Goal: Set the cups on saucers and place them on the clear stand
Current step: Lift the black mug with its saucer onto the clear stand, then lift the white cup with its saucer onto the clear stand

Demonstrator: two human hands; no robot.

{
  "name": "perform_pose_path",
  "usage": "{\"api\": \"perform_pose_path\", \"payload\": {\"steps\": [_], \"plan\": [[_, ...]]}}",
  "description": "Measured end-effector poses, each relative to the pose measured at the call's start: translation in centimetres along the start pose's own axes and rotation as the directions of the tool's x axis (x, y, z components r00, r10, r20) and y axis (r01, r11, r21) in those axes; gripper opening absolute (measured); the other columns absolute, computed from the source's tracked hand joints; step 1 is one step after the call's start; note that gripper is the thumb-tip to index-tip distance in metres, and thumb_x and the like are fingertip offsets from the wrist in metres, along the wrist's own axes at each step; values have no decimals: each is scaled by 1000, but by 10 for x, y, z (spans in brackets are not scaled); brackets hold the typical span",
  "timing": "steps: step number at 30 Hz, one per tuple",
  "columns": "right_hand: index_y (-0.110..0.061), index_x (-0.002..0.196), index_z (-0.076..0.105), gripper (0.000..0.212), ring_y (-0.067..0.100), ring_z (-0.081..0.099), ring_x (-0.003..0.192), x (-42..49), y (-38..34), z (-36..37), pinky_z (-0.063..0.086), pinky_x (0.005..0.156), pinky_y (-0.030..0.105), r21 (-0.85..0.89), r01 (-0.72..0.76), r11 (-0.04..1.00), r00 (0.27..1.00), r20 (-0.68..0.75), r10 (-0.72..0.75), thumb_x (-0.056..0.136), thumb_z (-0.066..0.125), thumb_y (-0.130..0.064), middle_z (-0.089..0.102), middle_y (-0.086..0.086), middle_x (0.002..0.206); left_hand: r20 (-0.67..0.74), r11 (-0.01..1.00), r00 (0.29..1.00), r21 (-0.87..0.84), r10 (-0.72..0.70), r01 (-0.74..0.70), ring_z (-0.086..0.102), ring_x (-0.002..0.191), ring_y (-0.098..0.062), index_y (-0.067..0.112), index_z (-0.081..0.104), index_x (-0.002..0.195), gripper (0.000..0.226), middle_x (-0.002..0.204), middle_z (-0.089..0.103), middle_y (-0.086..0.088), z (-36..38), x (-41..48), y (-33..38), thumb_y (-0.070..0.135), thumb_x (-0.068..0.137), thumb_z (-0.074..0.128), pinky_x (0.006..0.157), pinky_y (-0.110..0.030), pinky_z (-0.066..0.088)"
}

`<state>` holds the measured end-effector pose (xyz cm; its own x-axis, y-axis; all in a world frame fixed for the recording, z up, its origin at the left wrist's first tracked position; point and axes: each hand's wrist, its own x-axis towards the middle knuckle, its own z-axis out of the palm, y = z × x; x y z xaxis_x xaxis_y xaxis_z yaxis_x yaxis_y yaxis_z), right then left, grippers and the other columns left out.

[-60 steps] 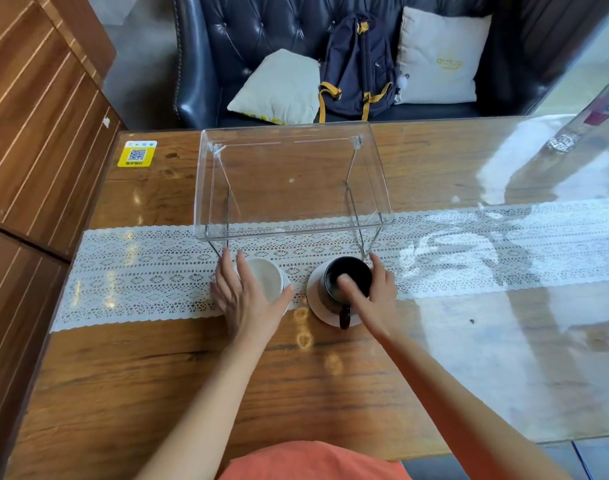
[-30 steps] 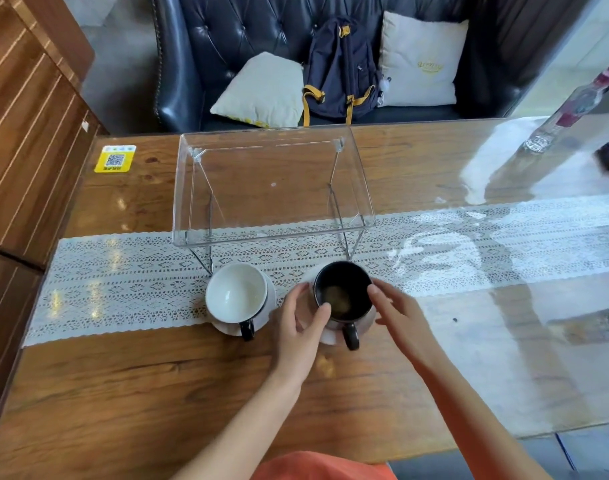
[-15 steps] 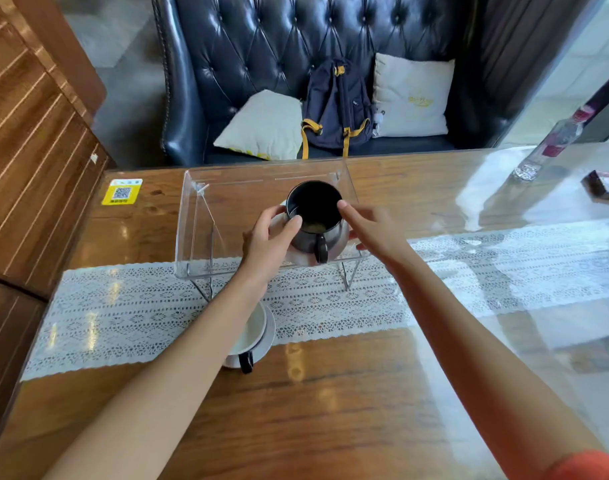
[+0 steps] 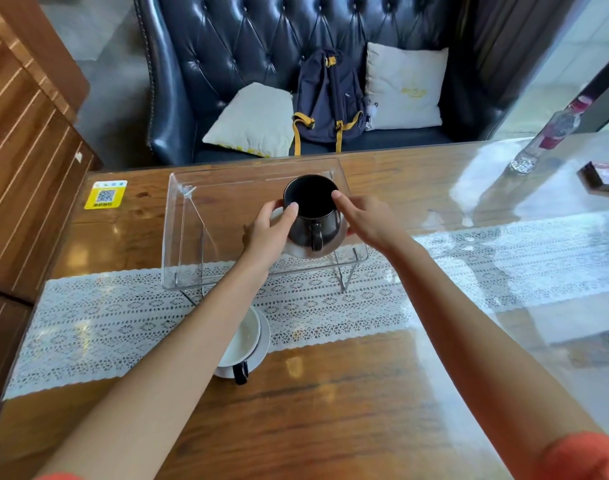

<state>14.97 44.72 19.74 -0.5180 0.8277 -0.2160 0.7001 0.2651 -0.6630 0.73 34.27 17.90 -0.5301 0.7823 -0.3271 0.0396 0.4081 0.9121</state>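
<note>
A black cup [image 4: 311, 213] sits on a white saucer [image 4: 325, 249] over the right part of the clear stand [image 4: 188, 237]. My left hand [image 4: 266, 233] grips the saucer's left edge, thumb against the cup. My right hand [image 4: 367, 220] holds the right edge, a fingertip on the cup's rim. Whether the saucer touches the stand's top I cannot tell. A white cup [image 4: 242, 341] on its white saucer [image 4: 263, 344] rests on the table under my left forearm, partly hidden, its dark handle toward me.
A lace runner [image 4: 331, 306] crosses the wooden table [image 4: 313, 410] beneath the stand. At the far right stand a plastic bottle [image 4: 549, 135] and a dark box [image 4: 603, 178]. A leather sofa with cushions and a backpack [image 4: 327, 102] lies behind. A yellow QR sticker [image 4: 105, 195] is left.
Both hands lifted the black cup on its saucer from the runner and carried it over the stand's right side. The white cup on its saucer stayed put.
</note>
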Motion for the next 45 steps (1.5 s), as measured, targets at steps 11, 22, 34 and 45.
{"api": "perform_pose_path", "payload": {"steps": [11, 22, 34, 45], "plan": [[-4, 84, 66, 68, 36, 66, 81, 1, 5, -14, 54, 84, 48, -150, 12, 989, 997, -71, -23, 91, 31, -62, 71, 15, 84, 11, 999, 1000, 51, -18, 18, 42, 125, -26, 41, 43, 126, 56, 140, 41, -3, 8, -2, 1, 67, 77, 45, 103, -50, 39], [-10, 96, 68, 54, 26, 68, 85, -12, 12, -3, 55, 83, 45, 25, 66, 997, 980, -190, -60, 94, 34, -52, 74, 9, 93, 147, 994, 989, 98, 32, -47, 35, 134, -18, 31, 37, 139, 61, 149, 36, 5, -5, -12, 1, 59, 85, 44, 105, -39, 33], [-28, 102, 65, 17, 8, 56, 68, -126, 40, 117, 44, 62, 27, 405, -6, 914, 971, 222, -92, 91, 53, -24, 61, -8, 79, -294, 990, 947, -27, 127, -141, 61, 89, -11, 25, 61, 90, 18, 94, 65, 4, -82, -117, -114, 8, 88, 53, 78, -34, 50], [-15, 130, 48, 46, 31, 62, 98, -102, -5, 170, 53, 92, 50, 428, -435, 792, 842, 504, 190, 90, 60, -34, 60, 18, 124, 1, 877, 912, -275, -409, 394, 35, 135, -25, 27, 28, 144, 66, 153, 28, -2, -94, -107, -163, 30, 87, 60, 105, -46, 37]]}}
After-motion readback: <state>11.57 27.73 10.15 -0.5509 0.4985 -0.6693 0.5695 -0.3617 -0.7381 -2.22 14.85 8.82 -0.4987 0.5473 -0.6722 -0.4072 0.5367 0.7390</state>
